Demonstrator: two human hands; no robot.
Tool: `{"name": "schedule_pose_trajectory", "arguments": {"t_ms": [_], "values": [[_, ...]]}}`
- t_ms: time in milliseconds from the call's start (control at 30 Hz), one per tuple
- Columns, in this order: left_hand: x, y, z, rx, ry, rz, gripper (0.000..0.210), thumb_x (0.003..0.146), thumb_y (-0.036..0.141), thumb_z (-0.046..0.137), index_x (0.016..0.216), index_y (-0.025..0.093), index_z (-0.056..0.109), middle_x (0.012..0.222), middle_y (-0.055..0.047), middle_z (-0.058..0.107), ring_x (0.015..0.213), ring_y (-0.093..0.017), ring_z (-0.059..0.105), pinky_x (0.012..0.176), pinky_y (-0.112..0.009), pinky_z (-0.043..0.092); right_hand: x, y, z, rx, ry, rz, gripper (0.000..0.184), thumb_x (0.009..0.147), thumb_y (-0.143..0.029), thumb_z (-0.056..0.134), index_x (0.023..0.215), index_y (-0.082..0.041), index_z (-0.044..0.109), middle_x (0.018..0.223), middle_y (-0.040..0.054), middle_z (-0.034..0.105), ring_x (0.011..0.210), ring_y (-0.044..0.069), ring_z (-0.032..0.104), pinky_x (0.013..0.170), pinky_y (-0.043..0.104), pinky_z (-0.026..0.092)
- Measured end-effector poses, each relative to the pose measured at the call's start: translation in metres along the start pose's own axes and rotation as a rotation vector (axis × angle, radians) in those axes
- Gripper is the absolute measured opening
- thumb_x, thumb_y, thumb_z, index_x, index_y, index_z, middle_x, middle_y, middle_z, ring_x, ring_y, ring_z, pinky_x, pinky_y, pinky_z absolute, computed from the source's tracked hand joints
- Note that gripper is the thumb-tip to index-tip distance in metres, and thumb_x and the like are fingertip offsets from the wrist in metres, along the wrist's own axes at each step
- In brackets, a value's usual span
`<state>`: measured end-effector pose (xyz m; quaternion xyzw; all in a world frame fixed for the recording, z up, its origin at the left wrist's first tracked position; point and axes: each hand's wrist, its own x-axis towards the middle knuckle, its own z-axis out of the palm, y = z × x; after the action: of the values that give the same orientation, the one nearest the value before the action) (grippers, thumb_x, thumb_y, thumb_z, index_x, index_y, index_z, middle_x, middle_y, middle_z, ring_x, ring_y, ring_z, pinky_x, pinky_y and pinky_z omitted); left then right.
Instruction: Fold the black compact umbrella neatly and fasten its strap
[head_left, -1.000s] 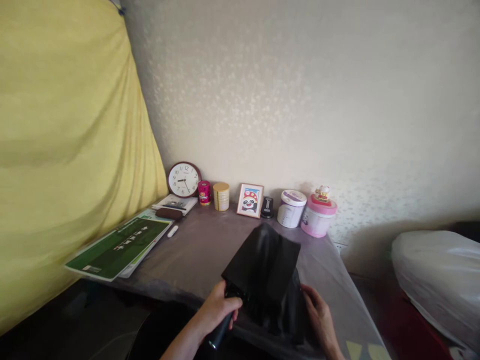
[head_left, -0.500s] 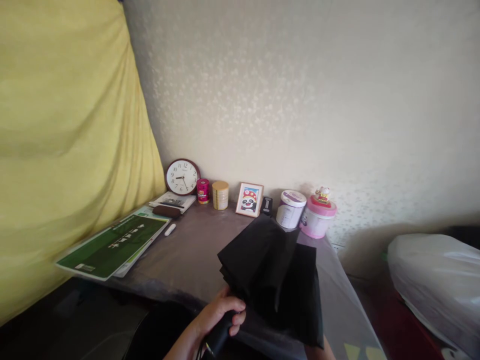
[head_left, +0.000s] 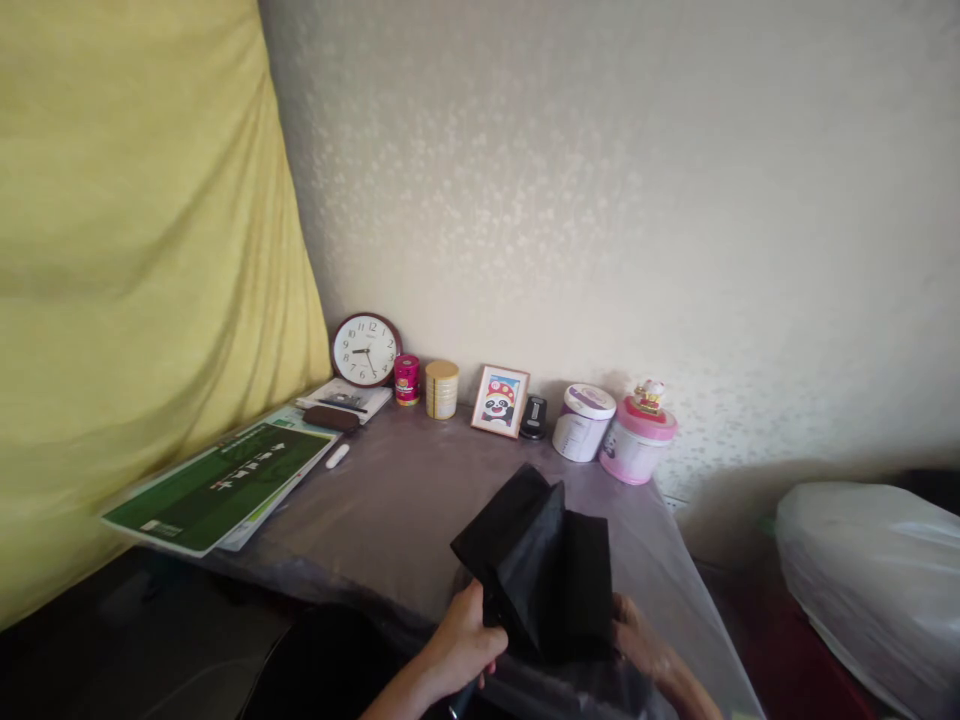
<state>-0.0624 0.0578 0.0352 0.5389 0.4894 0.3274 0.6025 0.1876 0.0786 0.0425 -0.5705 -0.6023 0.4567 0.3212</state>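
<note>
A black folding umbrella (head_left: pixel 551 575), its canopy collapsed into loose folds, is held above the near part of the table. My left hand (head_left: pixel 469 640) is closed around its handle, just below the fabric. At the canopy's right edge, my right hand (head_left: pixel 641 635) grips the cloth, with its fingertips partly hidden behind the folds. The lower end of the handle shows below my left hand.
Along the wall on the table (head_left: pixel 390 500) stand a clock (head_left: pixel 366 350), a pink can (head_left: pixel 406 380), a yellow-lidded jar (head_left: pixel 442 390), a panda picture frame (head_left: pixel 499 400) and two tubs (head_left: pixel 583 425). Green booklets (head_left: pixel 217 485) lie left; a plastic-wrapped bundle (head_left: pixel 870 560) sits right.
My right hand has come up from beneath the canopy to its right edge. The umbrella's folds are drawn narrower and sit a little lower, while my left hand still holds the handle.
</note>
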Motion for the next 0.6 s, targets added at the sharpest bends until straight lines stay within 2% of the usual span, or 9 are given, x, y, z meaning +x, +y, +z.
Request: {"name": "schedule_pose_trajectory", "arguments": {"t_ms": [33, 100, 200, 267, 333, 400, 500, 533, 600], "values": [[0.000, 0.000, 0.001, 0.019, 0.009, 0.009, 0.055, 0.063, 0.018, 0.053, 0.117, 0.021, 0.043, 0.069, 0.003, 0.059, 0.046, -0.011, 0.053, 0.043, -0.022, 0.042, -0.003, 0.003, -0.003, -0.005, -0.083, 0.055, 0.014, 0.061, -0.025, 0.054, 0.051, -0.017, 0.060, 0.041, -0.0038, 0.051, 0.038, 0.008, 0.042, 0.038, 0.019, 0.035], [0.000, 0.000, 0.004, 0.137, 0.047, 0.056, 0.056, 0.064, 0.018, 0.053, 0.120, 0.022, 0.043, 0.086, -0.002, 0.062, 0.063, -0.016, 0.060, 0.058, -0.027, 0.048, -0.012, 0.009, -0.008, -0.002, -0.132, 0.114, 0.014, 0.064, -0.026, 0.052, 0.055, -0.017, 0.060, 0.043, -0.0050, 0.049, 0.037, 0.007, 0.039, 0.038, 0.018, 0.032], [0.001, -0.003, 0.011, 0.402, 0.125, 0.132, 0.066, 0.062, 0.012, 0.054, 0.126, 0.024, 0.039, 0.116, -0.007, 0.055, 0.098, -0.023, 0.057, 0.086, -0.032, 0.044, -0.025, 0.019, -0.016, -0.033, -0.095, 0.162, 0.020, 0.067, -0.035, 0.053, 0.058, -0.018, 0.059, 0.044, -0.0047, 0.051, 0.038, 0.008, 0.043, 0.039, 0.019, 0.032], [0.001, -0.006, 0.016, 0.515, 0.150, 0.141, 0.074, 0.059, 0.008, 0.054, 0.130, 0.020, 0.035, 0.129, -0.012, 0.045, 0.107, -0.028, 0.052, 0.094, -0.037, 0.038, -0.032, 0.027, -0.023, -0.104, -0.052, 0.190, 0.028, 0.068, -0.044, 0.053, 0.055, -0.019, 0.057, 0.043, -0.0032, 0.053, 0.040, 0.011, 0.048, 0.040, 0.020, 0.035], [0.000, -0.009, 0.019, 0.590, 0.140, 0.122, 0.079, 0.060, 0.007, 0.052, 0.135, 0.012, 0.028, 0.134, -0.019, 0.037, 0.106, -0.032, 0.053, 0.094, -0.043, 0.038, -0.036, 0.034, -0.034, -0.230, 0.060, 0.167, 0.032, 0.067, -0.050, 0.053, 0.055, -0.021, 0.059, 0.048, -0.0004, 0.059, 0.046, 0.015, 0.055, 0.045, 0.023, 0.041], [-0.002, -0.011, 0.018, 0.673, 0.109, 0.111, 0.081, 0.063, 0.009, 0.051, 0.138, 0.008, 0.020, 0.135, -0.023, 0.033, 0.104, -0.032, 0.054, 0.092, -0.043, 0.040, -0.037, 0.037, -0.044, -0.346, 0.273, 0.108, 0.032, 0.065, -0.053, 0.055, 0.064, -0.023, 0.064, 0.059, 0.0023, 0.066, 0.058, 0.020, 0.062, 0.055, 0.027, 0.046], [-0.005, -0.012, 0.011, 0.640, 0.055, 0.133, 0.081, 0.066, 0.015, 0.052, 0.139, 0.013, 0.016, 0.138, -0.018, 0.033, 0.113, -0.028, 0.050, 0.097, -0.038, 0.038, -0.033, 0.024, -0.050, -0.409, 0.576, -0.012, 0.036, 0.068, -0.054, 0.053, 0.083, -0.024, 0.066, 0.080, 0.0052, 0.069, 0.070, 0.022, 0.065, 0.066, 0.030, 0.049], [-0.005, -0.013, 0.009, 0.595, 0.041, 0.154, 0.082, 0.066, 0.015, 0.053, 0.139, 0.015, 0.017, 0.140, -0.016, 0.032, 0.119, -0.027, 0.045, 0.101, -0.037, 0.035, -0.031, 0.016, -0.048, -0.417, 0.616, -0.070, 0.037, 0.071, -0.053, 0.051, 0.088, -0.024, 0.065, 0.086, 0.0059, 0.069, 0.072, 0.022, 0.065, 0.067, 0.029, 0.050], [-0.006, -0.015, 0.006, 0.480, 0.020, 0.195, 0.083, 0.064, 0.012, 0.053, 0.139, 0.017, 0.019, 0.142, -0.013, 0.031, 0.127, -0.025, 0.035, 0.107, -0.038, 0.027, -0.026, -0.005, -0.037, -0.463, 0.606, -0.204, 0.036, 0.078, -0.049, 0.048, 0.099, -0.024, 0.062, 0.094, 0.0063, 0.066, 0.074, 0.019, 0.065, 0.068, 0.028, 0.050]]}}
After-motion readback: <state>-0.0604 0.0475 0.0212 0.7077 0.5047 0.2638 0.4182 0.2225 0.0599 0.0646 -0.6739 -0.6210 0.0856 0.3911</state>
